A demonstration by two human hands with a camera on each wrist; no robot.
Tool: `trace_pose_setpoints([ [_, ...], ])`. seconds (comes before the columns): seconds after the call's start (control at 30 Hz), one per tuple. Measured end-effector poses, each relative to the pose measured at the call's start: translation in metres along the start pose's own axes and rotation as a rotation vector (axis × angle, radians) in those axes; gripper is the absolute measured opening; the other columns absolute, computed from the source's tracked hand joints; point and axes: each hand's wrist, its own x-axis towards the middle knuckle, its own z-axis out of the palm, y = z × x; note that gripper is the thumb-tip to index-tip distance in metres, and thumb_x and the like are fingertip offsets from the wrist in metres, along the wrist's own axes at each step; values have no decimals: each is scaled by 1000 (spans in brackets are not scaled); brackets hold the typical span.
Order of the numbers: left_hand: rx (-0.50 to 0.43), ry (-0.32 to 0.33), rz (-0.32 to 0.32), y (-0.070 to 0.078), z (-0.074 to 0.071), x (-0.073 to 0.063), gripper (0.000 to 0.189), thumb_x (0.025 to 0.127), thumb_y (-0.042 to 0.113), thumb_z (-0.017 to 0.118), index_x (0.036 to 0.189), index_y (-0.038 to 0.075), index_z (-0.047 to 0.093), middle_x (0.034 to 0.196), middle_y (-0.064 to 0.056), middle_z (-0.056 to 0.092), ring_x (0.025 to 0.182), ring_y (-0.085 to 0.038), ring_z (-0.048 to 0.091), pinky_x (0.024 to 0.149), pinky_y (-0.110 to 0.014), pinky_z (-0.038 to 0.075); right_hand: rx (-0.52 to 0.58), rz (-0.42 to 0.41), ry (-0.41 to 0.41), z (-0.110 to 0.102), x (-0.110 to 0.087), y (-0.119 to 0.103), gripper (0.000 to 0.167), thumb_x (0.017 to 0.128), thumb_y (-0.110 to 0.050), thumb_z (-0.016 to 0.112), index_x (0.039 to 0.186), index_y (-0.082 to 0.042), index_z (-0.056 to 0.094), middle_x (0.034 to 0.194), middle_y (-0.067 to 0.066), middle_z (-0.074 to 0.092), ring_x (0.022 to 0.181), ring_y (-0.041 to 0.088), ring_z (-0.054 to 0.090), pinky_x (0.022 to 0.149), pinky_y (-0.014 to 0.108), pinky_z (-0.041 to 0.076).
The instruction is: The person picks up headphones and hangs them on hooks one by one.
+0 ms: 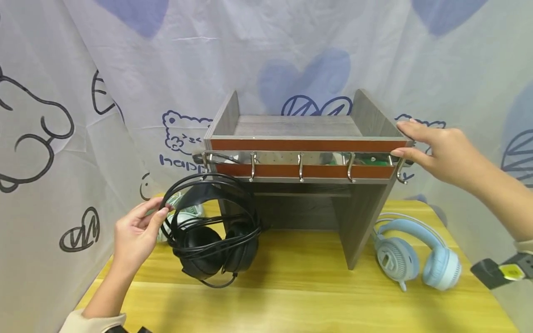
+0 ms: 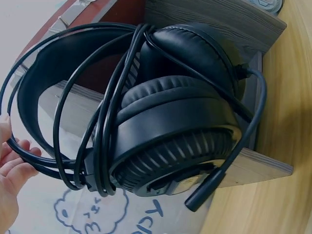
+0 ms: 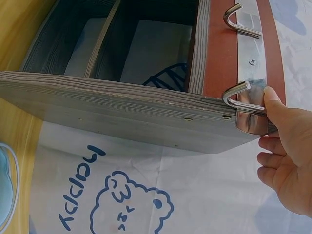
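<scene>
A black over-ear headset [image 1: 202,252] with a boom microphone [image 2: 207,187] and its cable looped around it is held by my left hand [image 1: 137,233], thumb and fingers pinching the headband and cable loops. It is in front of the left leg of a grey wooden shelf [image 1: 360,222]. The headband is close to the leftmost hook; whether it hangs on it I cannot tell. My right hand [image 1: 441,150] grips the shelf's upper right corner, its thumb at the end of the metal hook rail [image 3: 252,70], beside the rightmost hook [image 3: 239,96].
A light blue headset [image 1: 397,259] lies on the yellow wood-grain table [image 1: 291,300] right of the shelf. Behind the black headset, a pale green and white headset [image 1: 189,210] is partly hidden. Several metal hooks line the shelf front. A printed white curtain [image 1: 125,51] surrounds the table.
</scene>
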Motion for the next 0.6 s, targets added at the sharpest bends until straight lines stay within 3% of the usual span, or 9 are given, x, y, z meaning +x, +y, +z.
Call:
trace_pose_setpoints([
  [0.17,-46,-15,24,-9,1,1,25,81,-17,57,105,-13,63,90,21,66,83,7,65,77,-6,49,2,0,5,1,-2,0,60,85,-20,67,135,3,43,136,28,42,116,52,43,90,62,42],
  [0.3,-61,-21,9,-13,0,3,27,82,-16,57,109,-15,61,94,23,66,87,8,65,79,-6,49,10,-10,21,1,-4,0,60,85,-19,68,135,3,44,135,29,42,110,52,49,88,62,43],
  [0.37,-80,-30,-6,-14,-2,4,28,82,-15,57,110,-11,62,95,22,67,88,7,65,78,-6,49,11,-24,39,1,-4,0,59,84,-18,68,134,4,45,134,29,43,104,53,52,86,62,44],
  [0.6,-145,-106,-25,-12,-8,3,34,82,-15,58,111,0,65,94,15,70,87,2,67,77,-6,50,5,6,22,1,-1,-1,61,85,-20,67,136,3,43,136,29,41,114,53,45,89,63,42],
])
